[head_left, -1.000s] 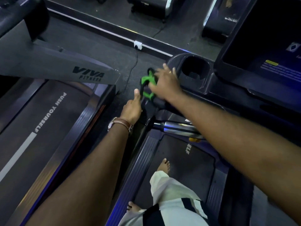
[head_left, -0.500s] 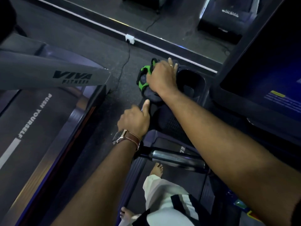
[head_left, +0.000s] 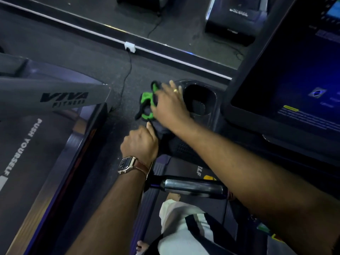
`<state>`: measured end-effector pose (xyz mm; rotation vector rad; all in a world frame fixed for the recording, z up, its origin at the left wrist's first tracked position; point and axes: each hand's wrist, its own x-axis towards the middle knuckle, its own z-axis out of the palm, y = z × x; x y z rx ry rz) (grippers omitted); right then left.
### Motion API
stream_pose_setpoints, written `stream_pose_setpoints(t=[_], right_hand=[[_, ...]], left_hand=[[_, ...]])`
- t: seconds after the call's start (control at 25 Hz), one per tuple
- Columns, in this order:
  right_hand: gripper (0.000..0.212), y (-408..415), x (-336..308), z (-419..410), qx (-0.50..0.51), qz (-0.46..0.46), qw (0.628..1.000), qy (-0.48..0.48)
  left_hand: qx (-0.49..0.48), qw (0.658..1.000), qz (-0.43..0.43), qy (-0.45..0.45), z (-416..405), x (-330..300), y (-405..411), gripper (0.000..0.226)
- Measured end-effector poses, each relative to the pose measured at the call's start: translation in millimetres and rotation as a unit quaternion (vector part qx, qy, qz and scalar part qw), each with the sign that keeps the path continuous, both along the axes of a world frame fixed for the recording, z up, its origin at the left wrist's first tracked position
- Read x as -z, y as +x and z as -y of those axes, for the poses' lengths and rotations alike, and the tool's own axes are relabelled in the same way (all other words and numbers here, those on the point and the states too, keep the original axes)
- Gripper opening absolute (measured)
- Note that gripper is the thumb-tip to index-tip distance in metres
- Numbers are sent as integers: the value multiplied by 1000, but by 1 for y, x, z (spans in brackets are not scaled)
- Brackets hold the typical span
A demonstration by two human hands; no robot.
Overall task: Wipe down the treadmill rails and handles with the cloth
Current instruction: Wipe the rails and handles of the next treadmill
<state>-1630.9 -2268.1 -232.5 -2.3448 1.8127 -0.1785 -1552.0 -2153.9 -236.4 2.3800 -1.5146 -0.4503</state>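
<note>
A green and dark cloth (head_left: 147, 103) lies bunched on the left end of the treadmill console, beside the cup holder (head_left: 199, 99). My right hand (head_left: 170, 105) lies on top of it, fingers spread and pressing it down. My left hand (head_left: 140, 143), with a watch on the wrist, grips the dark console edge just below the cloth, thumb pointing up. The chrome handle (head_left: 193, 186) crosses under my right forearm.
The console screen (head_left: 298, 74) fills the right side. A neighbouring treadmill with a grey VIVA FITNESS arm (head_left: 55, 97) and belt (head_left: 33, 151) stands on the left. A power cable (head_left: 127, 74) runs across the floor gap. My legs and bare feet (head_left: 173, 196) stand on the belt.
My right hand has slid the cloth slightly along the console's left end by the cup holder. My left hand has closed into a grip on the console edge.
</note>
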Motion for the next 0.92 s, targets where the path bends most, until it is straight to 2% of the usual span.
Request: stream_pose_setpoints(t=[0.08,0.16,0.2,0.24,0.36,0.44,0.48,0.56,0.68,0.8,0.84,0.92], right_hand=[[40,-4,0,5,6,7,1000,-15],[36,1,-19,43,127,8,992,-5],[35,4,-26,50,150,8,989,16],[35,4,-23,48,126,11,992,17],[38,-1,-5,-2,-84,3,996,35],[38,1,-6,-4,-78,-1,997,22],[37,8,-10,7,-27,-13,1000,2],[36,19,-20,22,41,-26,998,27],[39,20,-6,-21,-52,32,998,14],[33,-16,15,-72,-47,147,983,-97],[37,-30,18,-76,-29,137,982,-126],[43,-37,17,-72,11,102,988,-117]], left_hand=[[-4,1000,1,12,2,-1,2,52],[-8,1000,3,23,4,-3,2,54],[-9,1000,2,28,4,-5,1,55],[-10,1000,-2,29,4,-7,1,54],[-21,999,-15,38,3,-8,2,46],[-41,998,-17,44,4,-7,5,43],[-54,997,-22,41,4,-9,5,42],[-85,996,-32,18,2,-10,1,41],[-102,994,-37,-6,-1,-7,1,30],[-48,998,-15,-41,-5,-2,5,22],[-15,998,-6,-66,-5,-1,5,24],[65,992,-2,-112,-4,1,4,28]])
